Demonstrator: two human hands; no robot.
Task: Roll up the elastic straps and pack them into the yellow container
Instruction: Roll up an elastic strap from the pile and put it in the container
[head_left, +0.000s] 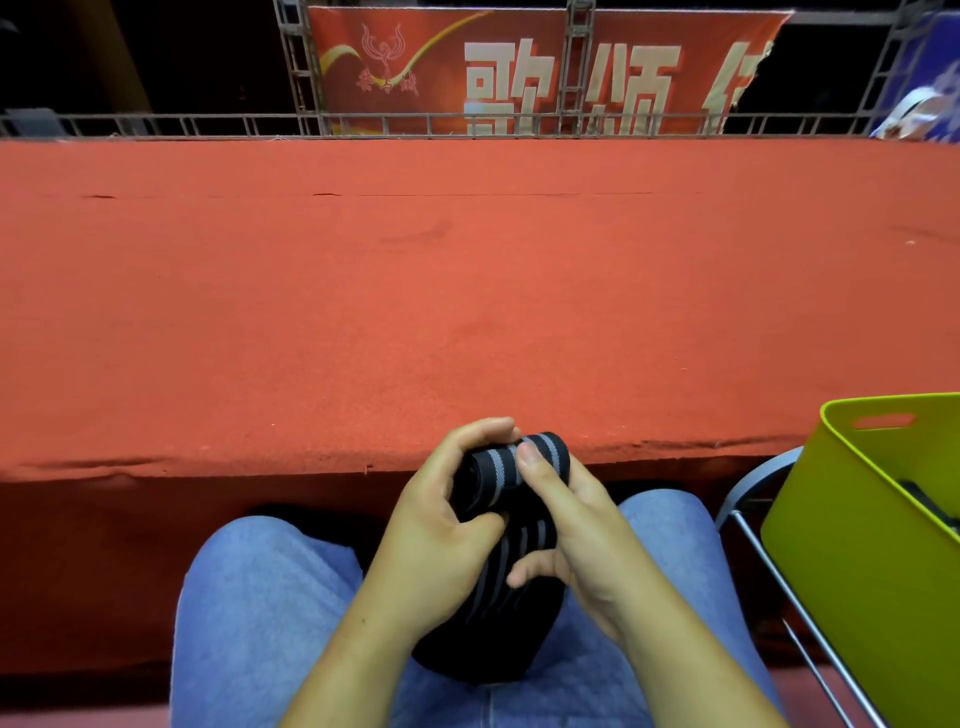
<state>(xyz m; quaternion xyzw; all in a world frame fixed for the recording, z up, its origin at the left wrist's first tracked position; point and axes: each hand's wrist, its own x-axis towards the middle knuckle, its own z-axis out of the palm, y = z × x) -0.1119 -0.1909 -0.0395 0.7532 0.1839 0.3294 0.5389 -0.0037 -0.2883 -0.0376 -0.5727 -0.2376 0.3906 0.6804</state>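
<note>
**Logged: strap roll gripped in both hands over the lap**

Noted blue jeans (249, 597) nearest, knees apart, with a black mass between them; cannot tell whether strap or other cloth. Found the elastic strap (511, 460), black with grey stripes, partly wound into a roll just above the lap. Traced its loose tail down from the roll toward the black mass. Found the left hand (441, 525) clamped on the roll, fingers curled over the far side and thumb pressed against the near side. Found the right hand (571, 530) gripping too, thumb flat on top of the roll and fingers curled round the loose tail below.

To the right, spotted the yellow container (841, 545) against a grey metal chair frame (753, 525), near the right knee and apart from the roll. Made out a dark item inside, too cut off to identify.

Beyond the hands, recorded a broad red carpeted platform (467, 291). Farthest, noted a metal truss (296, 62) carrying a red banner (519, 67) with large pale characters.
</note>
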